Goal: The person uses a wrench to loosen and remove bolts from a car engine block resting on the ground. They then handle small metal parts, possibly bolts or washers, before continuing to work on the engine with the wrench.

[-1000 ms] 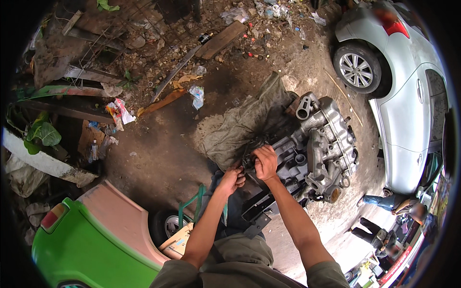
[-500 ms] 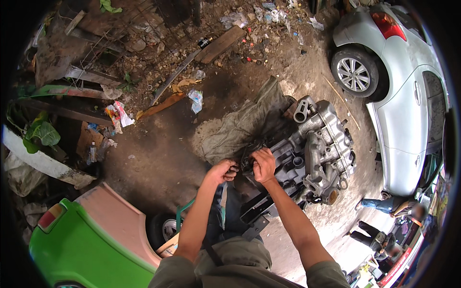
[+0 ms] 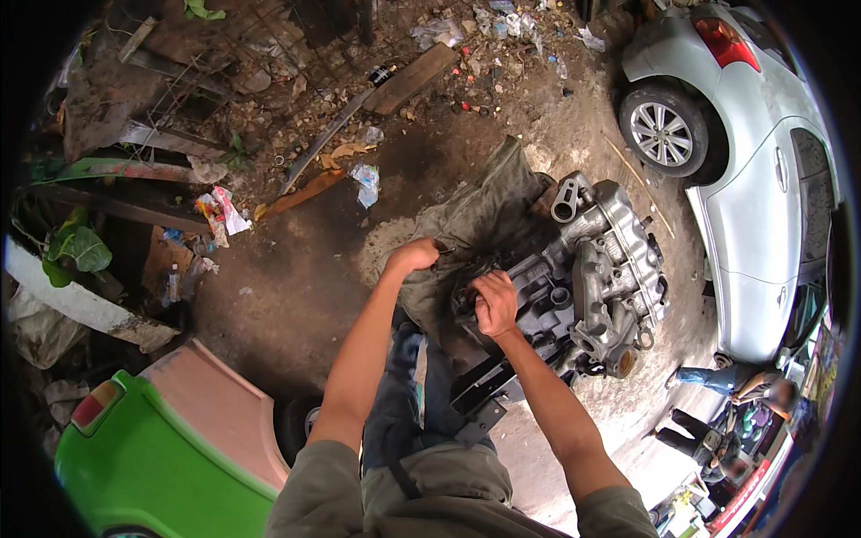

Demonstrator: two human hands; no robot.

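Note:
A car engine lies on the ground, its silvery cover to the right and its dark, greasy end toward me. My right hand is at that dark left end, fingers curled down against it. What those fingers hold, if anything, is hidden under them. Beyond and left of the engine, my left hand hangs over a crumpled grey-green cloth, apart from the engine. Its fingers are closed, with a small dark bit at their tips that I cannot make out.
A silver car stands at the right, and a green car panel at the lower left. Wooden planks and litter lie at the far side. Two people are at the lower right.
My left hand has moved up and away from the engine's dark end, out over the cloth. My right hand has stayed at the engine, its fingers slightly shifted.

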